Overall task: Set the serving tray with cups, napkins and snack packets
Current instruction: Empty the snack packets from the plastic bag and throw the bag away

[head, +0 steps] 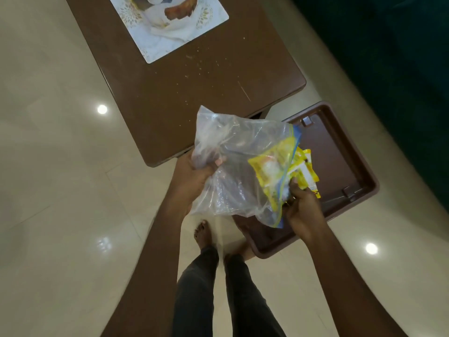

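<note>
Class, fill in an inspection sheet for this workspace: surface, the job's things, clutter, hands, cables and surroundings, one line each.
Surface: brown table, speckled with crumbs.
Job's things: brown serving tray below the hands, no cups or napkins seen in it; yellow snack packets sticking out of the clear zip bag.
Clutter: printed placemat at the table's far end.
Hands: left hand grips the bag's closed end; right hand holds the packets at its mouth.
Cables: nothing seen.
Surroundings: glossy tiled floor; dark green furniture at right.
</note>
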